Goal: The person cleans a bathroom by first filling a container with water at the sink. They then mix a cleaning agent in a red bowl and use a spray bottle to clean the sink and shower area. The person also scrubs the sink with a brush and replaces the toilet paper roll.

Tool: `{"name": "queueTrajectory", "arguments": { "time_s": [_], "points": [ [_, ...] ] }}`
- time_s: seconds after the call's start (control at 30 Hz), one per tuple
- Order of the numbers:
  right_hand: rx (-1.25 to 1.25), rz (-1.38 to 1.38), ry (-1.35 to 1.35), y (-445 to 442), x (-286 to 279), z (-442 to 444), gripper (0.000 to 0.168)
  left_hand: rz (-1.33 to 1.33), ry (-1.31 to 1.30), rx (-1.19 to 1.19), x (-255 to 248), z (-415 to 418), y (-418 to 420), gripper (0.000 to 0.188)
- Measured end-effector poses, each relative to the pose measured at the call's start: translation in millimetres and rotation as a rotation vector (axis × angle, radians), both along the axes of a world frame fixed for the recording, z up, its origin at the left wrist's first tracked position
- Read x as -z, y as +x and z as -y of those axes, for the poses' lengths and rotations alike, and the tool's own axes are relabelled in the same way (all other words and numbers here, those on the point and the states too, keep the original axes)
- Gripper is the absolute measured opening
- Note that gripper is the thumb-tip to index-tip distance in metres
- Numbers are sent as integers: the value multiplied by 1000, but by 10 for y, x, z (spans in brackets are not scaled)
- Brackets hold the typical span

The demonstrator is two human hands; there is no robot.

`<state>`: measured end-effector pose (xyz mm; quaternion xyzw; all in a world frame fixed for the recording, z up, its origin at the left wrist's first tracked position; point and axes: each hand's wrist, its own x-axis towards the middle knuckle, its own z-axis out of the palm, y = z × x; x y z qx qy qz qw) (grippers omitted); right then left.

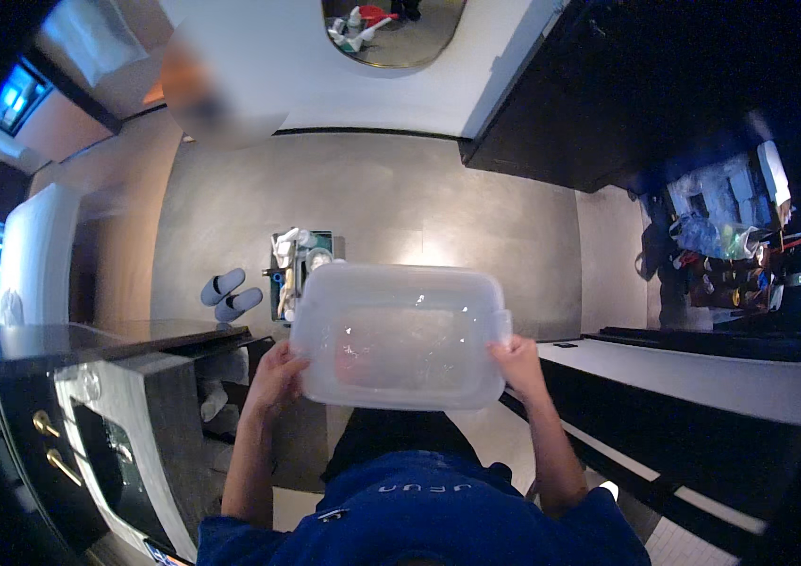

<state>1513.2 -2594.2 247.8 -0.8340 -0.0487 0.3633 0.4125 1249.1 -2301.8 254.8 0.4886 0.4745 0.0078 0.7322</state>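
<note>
A translucent plastic storage box [407, 347] is held level in front of my body. My left hand [279, 375] grips its left rim, and my right hand [519, 364] grips the right rim. Faint reddish colour and bright reflections show through the plastic; whether anything is inside, I cannot tell. Beyond the box's left corner, a dark caddy [276, 301] stands on the floor with brushes, bottles and other cleaning items, partly hidden by the box.
A pair of grey slippers [232, 294] lies left of the caddy. A dark counter [124, 339] with a washbasin cabinet runs along the left. At the right, a dark cabinet [549, 120] juts out near bags and supplies [719, 233]. An oval mirror [407, 42] is ahead.
</note>
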Motion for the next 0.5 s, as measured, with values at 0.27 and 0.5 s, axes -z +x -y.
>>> {"name": "queueTrajectory", "arguments": {
  "time_s": [0.27, 0.5],
  "points": [
    [95, -227, -81, 2060, 1119, 801, 25, 162, -113, 503, 1453, -154, 2748, 34],
    [349, -413, -166, 3199, 3092, 1263, 34, 31, -216, 772, 3040, 61, 4783, 53]
  ]
}}
